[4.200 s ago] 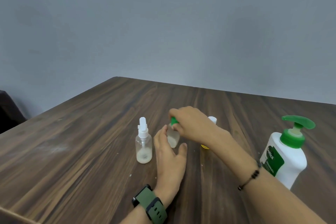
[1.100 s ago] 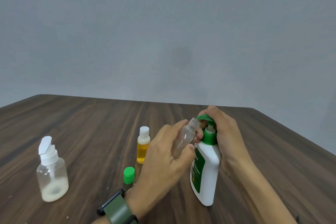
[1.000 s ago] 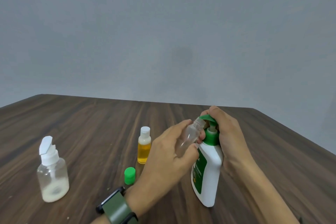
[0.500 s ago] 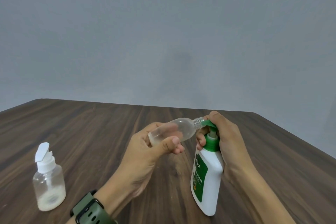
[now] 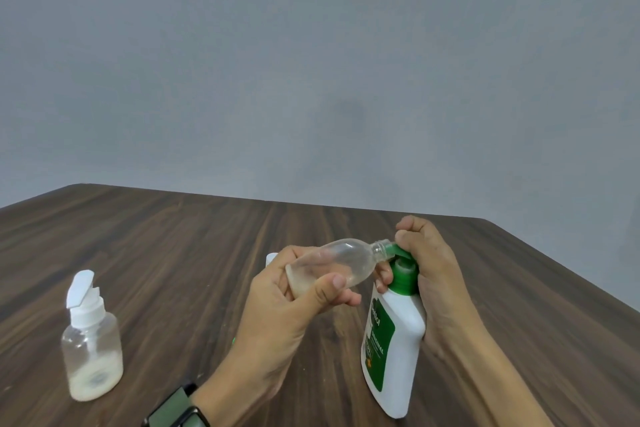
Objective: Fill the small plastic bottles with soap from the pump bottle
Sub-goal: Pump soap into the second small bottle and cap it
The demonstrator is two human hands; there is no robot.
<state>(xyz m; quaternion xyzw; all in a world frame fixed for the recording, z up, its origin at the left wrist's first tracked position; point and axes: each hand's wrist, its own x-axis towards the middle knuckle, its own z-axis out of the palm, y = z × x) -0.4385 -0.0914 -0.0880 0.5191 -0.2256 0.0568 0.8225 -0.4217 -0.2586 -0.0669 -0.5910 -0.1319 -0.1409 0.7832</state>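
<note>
My left hand [image 5: 284,308] grips a small clear plastic bottle [image 5: 343,262], uncapped and tipped almost flat, its open neck against the green nozzle of the pump bottle. The white pump bottle [image 5: 393,350] with a green label stands on the table at the right. My right hand [image 5: 433,274] wraps round its green pump head from behind, with fingers curled over the top. A little pale soap lies inside the small bottle near its base.
A clear flip-cap bottle [image 5: 90,343] with pale soap at its bottom stands at the left, its white cap open. A white cap [image 5: 271,257] shows just behind my left hand. The dark wooden table [image 5: 173,253] ends at a grey wall.
My left hand has tipped the small clear bottle from upright to nearly flat against the nozzle. The yellow bottle and green cap are now hidden behind my left hand.
</note>
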